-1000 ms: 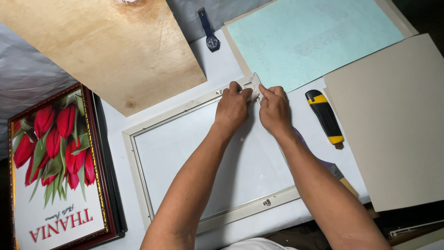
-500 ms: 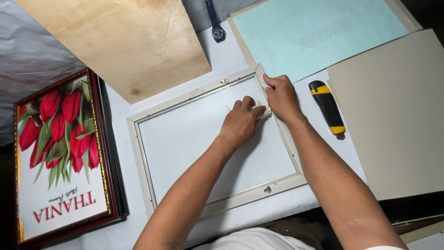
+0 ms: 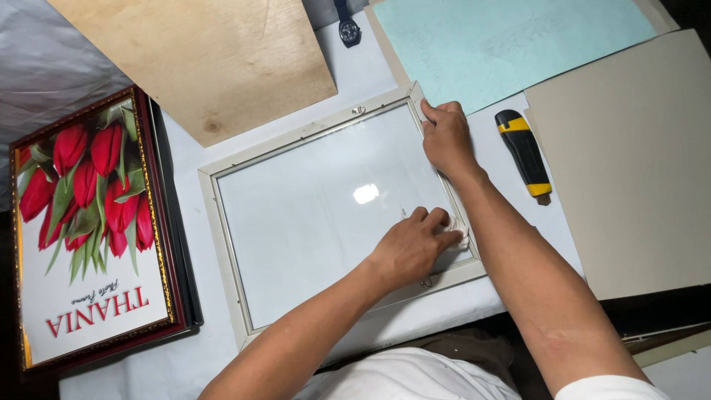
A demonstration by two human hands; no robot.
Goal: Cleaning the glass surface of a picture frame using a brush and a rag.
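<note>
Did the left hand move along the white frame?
Yes. The left hand slid down the white frame along its right side, from the top corner by the right hand toward the bottom corner.

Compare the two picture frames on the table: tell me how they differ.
The pale frame is plain whitish, lies face down and shows only clear glass; the dark frame is reddish-brown with gold trim and shows red tulips. Both hands, left hand and right hand, touch the pale frame; none touches the dark frame. Both lie flat.
</note>
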